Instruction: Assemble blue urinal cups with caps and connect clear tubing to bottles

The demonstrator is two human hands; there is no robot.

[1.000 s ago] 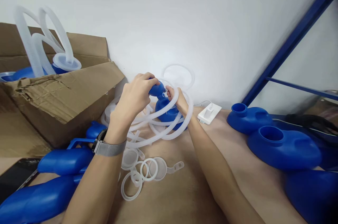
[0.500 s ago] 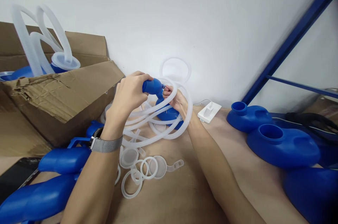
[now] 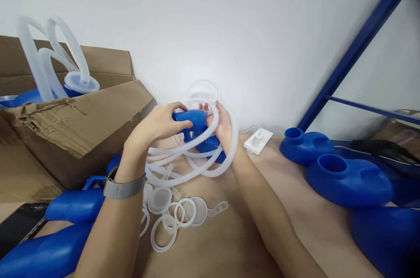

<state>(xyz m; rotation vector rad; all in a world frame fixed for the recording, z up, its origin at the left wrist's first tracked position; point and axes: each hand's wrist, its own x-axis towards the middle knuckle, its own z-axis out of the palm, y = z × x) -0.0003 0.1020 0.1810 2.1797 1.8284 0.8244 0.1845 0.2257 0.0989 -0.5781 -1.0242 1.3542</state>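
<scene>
Blue plastic piece (image 3: 194, 119), one, centre of frame: lying between thumb and fingers of the left hand (image 3: 155, 124), which are gripping its left end; right hand (image 3: 223, 124) cupping half-open by its tip, hold unclear.

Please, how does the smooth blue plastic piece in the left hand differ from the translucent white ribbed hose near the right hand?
The blue piece looks opaque; the white hose is translucent. The piece is short and thick, the hose long and slender. The left hand grips the piece, while the hose bends in loops, partly before the right hand. Both look like plastic.
</scene>
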